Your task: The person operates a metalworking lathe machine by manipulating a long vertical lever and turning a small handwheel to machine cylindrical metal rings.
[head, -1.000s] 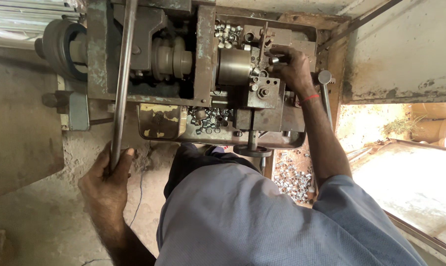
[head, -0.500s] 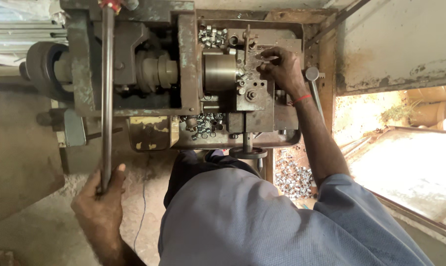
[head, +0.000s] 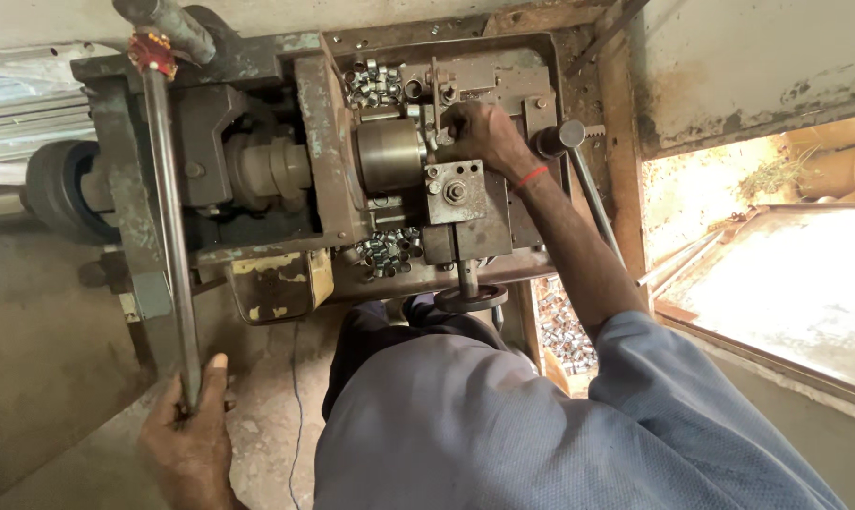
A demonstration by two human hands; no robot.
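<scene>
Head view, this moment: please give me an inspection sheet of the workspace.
Surface: worn, rusty machine bed, grimy.
Job's things: long metal lever; cylindrical chuck; tool block.
Clutter: small metal rings heaped in the top tray, below the chuck, and beside the machine.
Hands: left hand grips the lever's lower end; right hand rests on the fixture beside the chuck.
Cables: thin dark wire on the floor.
Surroundings: dusty concrete floor; flat panel at right.

Centre frame, the grey cylindrical steel chuck (head: 389, 154) and square bolted tool block (head: 454, 192) crowd the machine bed; loose silver metal rings (head: 387, 250) fill remaining gaps. Lower left, bare concrete floor (head: 59, 378) gives open passage.
</scene>
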